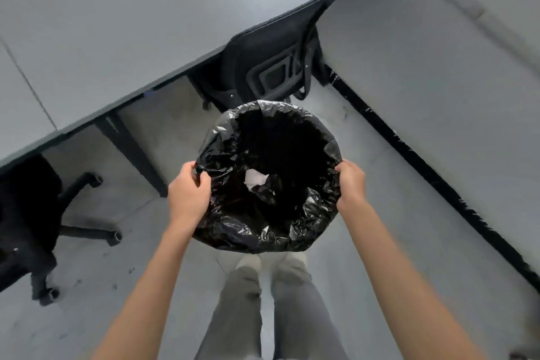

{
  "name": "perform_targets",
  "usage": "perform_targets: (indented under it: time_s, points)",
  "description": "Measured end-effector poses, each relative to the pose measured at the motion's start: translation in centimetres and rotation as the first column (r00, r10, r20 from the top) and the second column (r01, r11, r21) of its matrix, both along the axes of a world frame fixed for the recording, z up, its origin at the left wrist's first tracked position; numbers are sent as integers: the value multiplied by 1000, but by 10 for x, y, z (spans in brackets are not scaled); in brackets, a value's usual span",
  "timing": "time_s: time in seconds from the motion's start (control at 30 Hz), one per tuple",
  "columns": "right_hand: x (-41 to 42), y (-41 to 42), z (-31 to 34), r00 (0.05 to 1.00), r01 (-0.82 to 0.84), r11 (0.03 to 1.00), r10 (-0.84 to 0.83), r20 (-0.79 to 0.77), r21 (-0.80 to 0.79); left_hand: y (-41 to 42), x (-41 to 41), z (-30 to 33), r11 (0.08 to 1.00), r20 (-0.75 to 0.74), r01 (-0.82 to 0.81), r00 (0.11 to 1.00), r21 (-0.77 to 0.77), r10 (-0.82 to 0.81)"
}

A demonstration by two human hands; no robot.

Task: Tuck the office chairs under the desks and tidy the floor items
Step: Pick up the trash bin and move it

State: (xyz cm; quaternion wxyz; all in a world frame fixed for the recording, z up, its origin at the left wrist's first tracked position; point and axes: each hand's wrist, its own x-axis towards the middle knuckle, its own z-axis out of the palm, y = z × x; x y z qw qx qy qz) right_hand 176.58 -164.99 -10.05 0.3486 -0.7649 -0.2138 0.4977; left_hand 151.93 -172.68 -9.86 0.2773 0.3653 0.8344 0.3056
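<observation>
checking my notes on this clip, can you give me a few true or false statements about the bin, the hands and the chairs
1. Both hands hold the bin at its rim. True: the left hand and right hand grip opposite sides of the bin.
2. The bin has a white liner. False: the liner is black.
3. The bin holds nothing. False: a pale scrap of paper lies inside.
4. A black office chair sits tucked under the desk ahead. True.

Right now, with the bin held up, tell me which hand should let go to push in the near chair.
Left. The left hand grips the bin on the side where the pulled-out chair stands; the right hand is on the wall side.
</observation>
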Motion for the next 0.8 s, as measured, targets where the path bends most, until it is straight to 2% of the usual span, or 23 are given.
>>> perform_targets:
  time_s: [0.23, 0.37, 0.57, 0.8]
  points:
    - [101, -105, 47, 977, 213, 965, -215, -7, 150, -12, 79, 50, 928, -52, 371, 928, 38, -369]
    - [157, -172, 67, 905, 419, 884, -426, -13, 206, -16, 147, 66, 831, -59, 555, 832, 51, -552]
    - [220, -257, 83, 695, 703, 662, -717, -53, 258, -16, 252, 83, 568, -84, 816, 577, 105, -813]
    - [278, -329, 85, 365, 904, 319, -923, -124, 286, -28, 373, 86, 266, -60, 957, 274, 114, -960]
